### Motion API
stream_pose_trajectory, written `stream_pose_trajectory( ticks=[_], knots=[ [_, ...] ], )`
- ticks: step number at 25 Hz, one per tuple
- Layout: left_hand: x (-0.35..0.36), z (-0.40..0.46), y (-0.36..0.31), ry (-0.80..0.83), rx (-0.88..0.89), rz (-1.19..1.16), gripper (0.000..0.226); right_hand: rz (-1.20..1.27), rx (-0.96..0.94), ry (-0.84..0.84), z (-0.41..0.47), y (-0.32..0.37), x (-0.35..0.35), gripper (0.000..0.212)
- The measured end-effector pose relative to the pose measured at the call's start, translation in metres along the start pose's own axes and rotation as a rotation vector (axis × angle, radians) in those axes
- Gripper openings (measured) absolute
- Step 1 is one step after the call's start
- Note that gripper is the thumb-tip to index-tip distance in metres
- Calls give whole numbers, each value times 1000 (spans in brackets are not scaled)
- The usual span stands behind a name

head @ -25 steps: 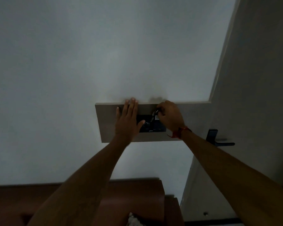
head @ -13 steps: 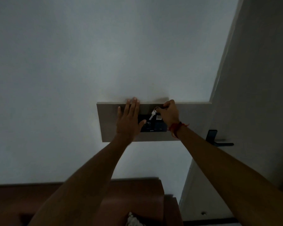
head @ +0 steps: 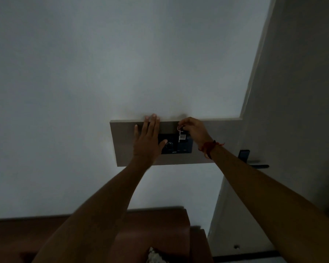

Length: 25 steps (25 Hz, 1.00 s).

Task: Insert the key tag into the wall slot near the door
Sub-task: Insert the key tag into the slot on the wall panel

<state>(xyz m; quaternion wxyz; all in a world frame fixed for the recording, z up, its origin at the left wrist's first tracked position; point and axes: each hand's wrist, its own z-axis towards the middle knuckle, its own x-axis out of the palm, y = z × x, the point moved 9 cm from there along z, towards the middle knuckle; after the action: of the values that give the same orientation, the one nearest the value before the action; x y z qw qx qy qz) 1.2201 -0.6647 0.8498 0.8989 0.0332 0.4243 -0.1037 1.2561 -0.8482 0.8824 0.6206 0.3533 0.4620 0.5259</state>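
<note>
A black switch panel (head: 184, 148) with the slot sits in a beige wall board (head: 222, 141) left of the door. My right hand (head: 195, 132) pinches a key ring at the panel's top right, and the small white key tag (head: 182, 137) hangs from it in front of the panel. My left hand (head: 147, 141) lies flat on the board, fingers spread, thumb touching a round knob (head: 169, 145) on the panel. The slot itself is too dark to make out.
The door (head: 296, 111) stands at the right with a dark lever handle (head: 254, 164). A brown wooden piece of furniture (head: 160, 224) is below the board. The white wall (head: 103, 73) fills the rest.
My right hand has risen from over the panel to its top edge, and the white tag now dangles in view. My left hand has stayed flat on the board.
</note>
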Motion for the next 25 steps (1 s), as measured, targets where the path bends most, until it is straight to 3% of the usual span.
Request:
stream_pose_trajectory(
  ticks=[4, 7, 13, 16, 22, 25],
  knots=[
    [1, 1, 0, 16, -10, 4, 90, -190, -70, 41, 1, 8, 5, 14],
    [2, 1, -1, 18, -7, 6, 90, -500, -197, 72, -4, 12, 12, 33],
    [1, 2, -1, 14, 2, 12, 90, -590, -366, 23, -13, 26, 0, 33],
    [0, 1, -1, 23, -3, 20, 89, -528, -353, -15, -15, 24, -10, 20],
    [0, -1, -1, 21, 0, 29, 90, -589, -425, -103, -14, 32, -18, 16],
    [-1, 0, -2, 22, -4, 32, 90, -634, -445, -69, -15, 34, -10, 14]
  ],
)
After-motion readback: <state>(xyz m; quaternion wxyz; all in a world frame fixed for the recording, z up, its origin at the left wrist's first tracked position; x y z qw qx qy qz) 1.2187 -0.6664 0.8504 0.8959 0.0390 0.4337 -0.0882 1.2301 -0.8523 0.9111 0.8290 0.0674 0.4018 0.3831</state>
